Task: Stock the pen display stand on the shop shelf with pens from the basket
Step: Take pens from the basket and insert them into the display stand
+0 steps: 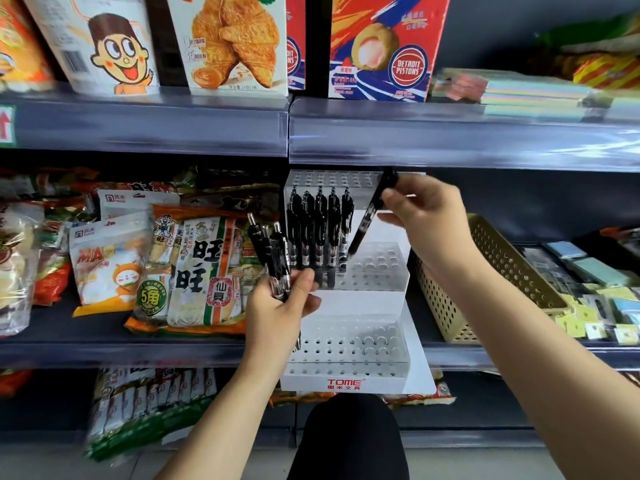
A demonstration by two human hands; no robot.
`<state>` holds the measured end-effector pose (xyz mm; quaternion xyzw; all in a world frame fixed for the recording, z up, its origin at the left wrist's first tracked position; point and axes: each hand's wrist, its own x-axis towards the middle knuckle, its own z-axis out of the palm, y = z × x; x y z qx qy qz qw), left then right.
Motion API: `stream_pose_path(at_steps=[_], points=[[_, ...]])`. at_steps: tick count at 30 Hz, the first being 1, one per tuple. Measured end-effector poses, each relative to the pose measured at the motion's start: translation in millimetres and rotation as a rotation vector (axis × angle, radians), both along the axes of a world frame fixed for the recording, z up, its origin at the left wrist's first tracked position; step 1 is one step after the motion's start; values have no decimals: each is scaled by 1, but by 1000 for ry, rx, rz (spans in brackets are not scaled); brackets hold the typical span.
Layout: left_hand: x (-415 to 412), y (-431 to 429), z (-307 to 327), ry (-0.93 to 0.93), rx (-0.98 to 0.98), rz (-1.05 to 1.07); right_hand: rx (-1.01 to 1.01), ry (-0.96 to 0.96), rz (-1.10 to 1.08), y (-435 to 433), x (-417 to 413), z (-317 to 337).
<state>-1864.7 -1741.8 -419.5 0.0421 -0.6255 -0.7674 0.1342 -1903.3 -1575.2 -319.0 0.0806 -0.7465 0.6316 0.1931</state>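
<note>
I'm gripping a pen bundle (272,252) in my left hand (277,308), my right hand (427,216) pinching one tilted pen (366,220) over the stand (367,382).

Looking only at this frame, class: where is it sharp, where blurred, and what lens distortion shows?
Head view: the pen display stand and the pens in the left hand are sharp; head view, lower left: the snack packs blur; head view, top: the snack boxes lean outward, wide-angle distortion.
</note>
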Motion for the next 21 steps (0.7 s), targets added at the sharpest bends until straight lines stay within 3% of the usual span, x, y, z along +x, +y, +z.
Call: stream_pose_path(at_steps=[8,21], points=[[-13,-15,-4,-17,-114,238,217,47,-186,-9,-23,-10],[-22,-18,-8,-176,-242,210,555,29,-171,-18,-22,-29]])
